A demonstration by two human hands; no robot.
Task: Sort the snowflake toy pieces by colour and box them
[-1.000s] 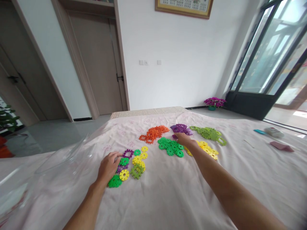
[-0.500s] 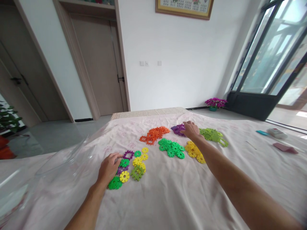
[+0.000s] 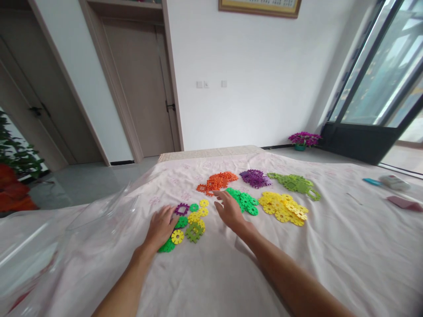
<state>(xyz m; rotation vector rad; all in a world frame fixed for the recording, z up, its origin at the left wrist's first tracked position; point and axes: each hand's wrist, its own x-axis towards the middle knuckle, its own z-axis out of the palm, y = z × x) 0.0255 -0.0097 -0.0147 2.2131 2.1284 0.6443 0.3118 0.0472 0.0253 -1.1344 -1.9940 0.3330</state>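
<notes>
My left hand (image 3: 161, 225) lies with fingers extended at the left edge of a mixed group of plastic pieces. Beside its fingertips are a purple square piece (image 3: 181, 209), a green disc (image 3: 181, 222) and a yellow disc (image 3: 177, 237); an olive-green square piece (image 3: 194, 232) lies further right. Over the cloth, just left of the green disc pile (image 3: 246, 202), is my right hand (image 3: 228, 210), fingers apart and nothing visible in them. Behind it sit the orange pile (image 3: 220, 181) and the purple pile (image 3: 255, 178). Yellow discs (image 3: 283, 207) and light green squares (image 3: 295, 183) form piles at right.
A pale cloth (image 3: 218, 277) covers the surface. Clear plastic containers (image 3: 95, 215) stand at the left. On the far right are a pink piece (image 3: 405, 203), a white object (image 3: 394, 182) and a turquoise item (image 3: 372, 182).
My right hand has moved from the purple pile left and nearer to me, beside the green discs. My left hand stays by the mixed pieces, its fingers more spread. The view has shifted slightly.
</notes>
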